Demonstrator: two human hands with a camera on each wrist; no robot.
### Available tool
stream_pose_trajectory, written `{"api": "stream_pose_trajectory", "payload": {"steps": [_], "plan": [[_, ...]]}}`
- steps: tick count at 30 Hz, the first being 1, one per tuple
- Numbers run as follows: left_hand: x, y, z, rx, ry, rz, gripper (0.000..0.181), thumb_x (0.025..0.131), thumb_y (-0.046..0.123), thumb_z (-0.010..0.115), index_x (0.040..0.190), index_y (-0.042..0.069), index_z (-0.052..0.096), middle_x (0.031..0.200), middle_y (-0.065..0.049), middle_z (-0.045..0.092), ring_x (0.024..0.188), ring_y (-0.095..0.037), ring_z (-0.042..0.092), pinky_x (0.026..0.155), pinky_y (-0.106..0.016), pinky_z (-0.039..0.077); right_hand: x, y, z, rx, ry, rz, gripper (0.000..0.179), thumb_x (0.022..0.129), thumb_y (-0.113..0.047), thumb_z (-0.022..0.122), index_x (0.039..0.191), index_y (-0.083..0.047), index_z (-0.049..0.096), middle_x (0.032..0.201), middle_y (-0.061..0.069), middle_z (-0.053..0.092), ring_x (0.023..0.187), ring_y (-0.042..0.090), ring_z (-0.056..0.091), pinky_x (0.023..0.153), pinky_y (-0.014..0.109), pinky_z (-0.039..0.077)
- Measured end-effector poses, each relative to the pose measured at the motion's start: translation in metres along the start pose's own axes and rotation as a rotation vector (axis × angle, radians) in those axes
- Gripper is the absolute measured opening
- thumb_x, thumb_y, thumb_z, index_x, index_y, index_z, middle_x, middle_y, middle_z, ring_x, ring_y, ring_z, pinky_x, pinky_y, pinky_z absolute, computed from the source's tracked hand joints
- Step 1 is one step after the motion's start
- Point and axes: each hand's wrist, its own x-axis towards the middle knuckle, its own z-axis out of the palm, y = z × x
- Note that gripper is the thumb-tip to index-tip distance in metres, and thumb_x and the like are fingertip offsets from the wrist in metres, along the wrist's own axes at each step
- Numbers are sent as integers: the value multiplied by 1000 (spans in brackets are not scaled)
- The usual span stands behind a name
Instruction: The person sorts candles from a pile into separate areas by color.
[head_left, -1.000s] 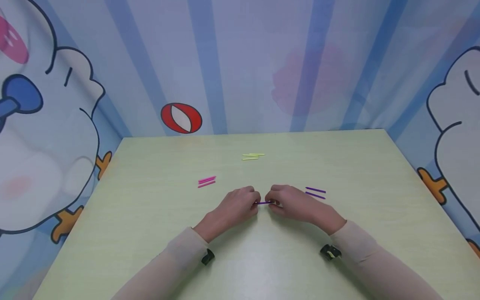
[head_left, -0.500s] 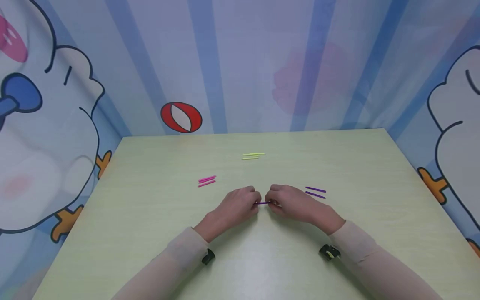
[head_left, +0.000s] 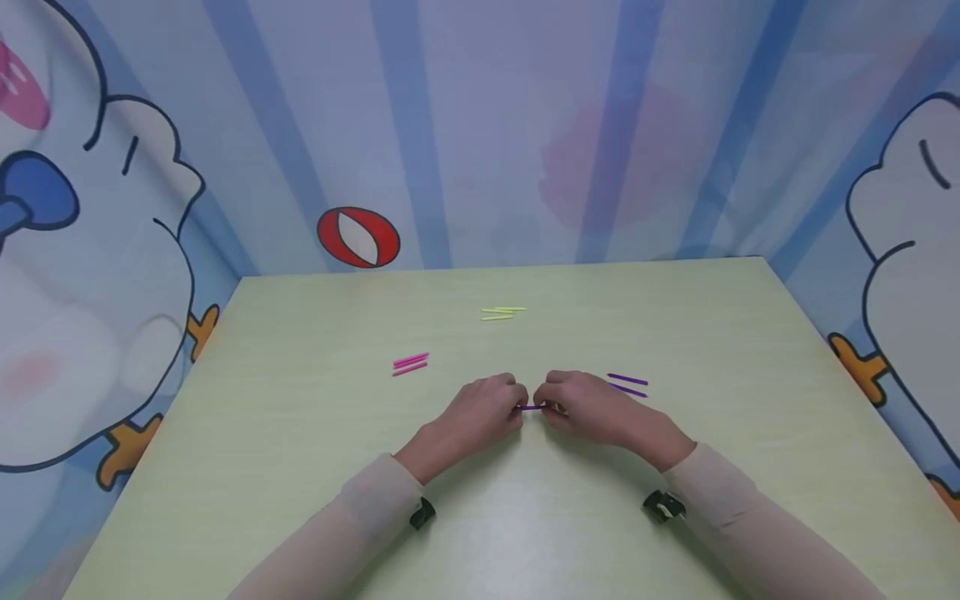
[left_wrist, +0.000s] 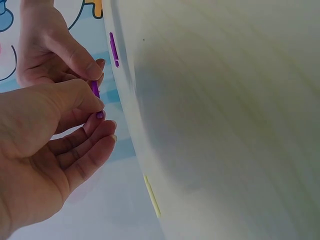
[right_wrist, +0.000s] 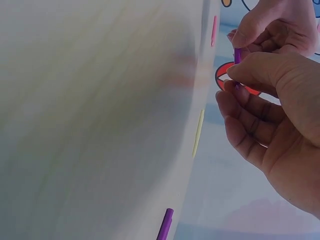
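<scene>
Near the middle of the table, my left hand (head_left: 486, 410) and right hand (head_left: 588, 406) face each other, fingertips almost meeting. Between them runs a short, thin purple stick (head_left: 532, 407), pinched at its two ends. In the left wrist view the left thumb and forefinger grip the near end of that purple stick (left_wrist: 95, 89), while its other fingers curve loosely. The right wrist view has the right thumb and forefinger on the same stick (right_wrist: 237, 55), its far end in the left hand. Two more purple sticks (head_left: 627, 379) lie just beyond the right hand.
Several pink sticks (head_left: 411, 359) lie on the pale green table (head_left: 315, 467), left of the hands. Farther back is a small group of yellow sticks (head_left: 497, 317). A printed cartoon curtain (head_left: 495, 133) rises behind the table and along both sides.
Both hands have shifted slightly right, the left a bit more, so the gap between them is a little narrower. The same purple stick stays pinched, and the head view has turned slightly.
</scene>
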Motion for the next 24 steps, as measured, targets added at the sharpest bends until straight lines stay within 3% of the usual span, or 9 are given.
{"api": "stream_pose_trajectory", "payload": {"steps": [16, 24], "plan": [[13, 5, 5, 15, -6, 23, 9, 91, 9, 70, 98, 7, 75, 88, -3, 65, 75, -12, 58, 64, -23, 49, -11, 6, -6, 11, -18, 70, 8, 88, -2, 72, 96, -6, 73, 79, -6, 56, 68, 6, 47, 63, 21, 45], [22, 9, 8, 12, -3, 47, 9, 91, 10, 70, 99, 8, 74, 88, -2, 65, 75, -11, 58, 66, -21, 49, -20, 11, -9, -10, 34, 64, 11, 86, 1, 70, 92, -7, 73, 80, -5, 58, 69, 5, 51, 64, 22, 47]]}}
